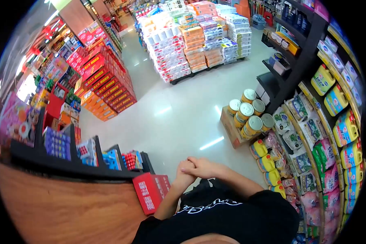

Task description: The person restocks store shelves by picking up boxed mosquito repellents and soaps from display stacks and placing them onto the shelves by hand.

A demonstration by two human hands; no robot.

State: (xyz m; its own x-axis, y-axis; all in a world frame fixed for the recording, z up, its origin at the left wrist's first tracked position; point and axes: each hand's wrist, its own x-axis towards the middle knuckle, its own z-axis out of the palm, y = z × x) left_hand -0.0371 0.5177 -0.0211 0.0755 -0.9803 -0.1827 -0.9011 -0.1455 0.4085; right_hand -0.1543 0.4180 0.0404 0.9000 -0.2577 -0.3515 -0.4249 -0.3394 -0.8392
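My left hand (184, 174) and my right hand (204, 167) are clasped together in front of my black shirt (236, 217). The right hand lies over the left, its fingers wrapped round it. Beneath it, the left hand looks closed, though its fingers are partly hidden. No item shows in either hand. Just left of my left forearm is a red box (146, 193) with white print, the closest item to my hands.
A wooden counter (69, 199) with small racks stands at left. Stacked red cartons (105, 77) rise beyond it. Packs of tissue (166, 53) fill a pallet ahead. Yellow tins (254, 124) sit on a cardboard box (232, 130). Shelves with detergent jugs (345, 128) line the right.
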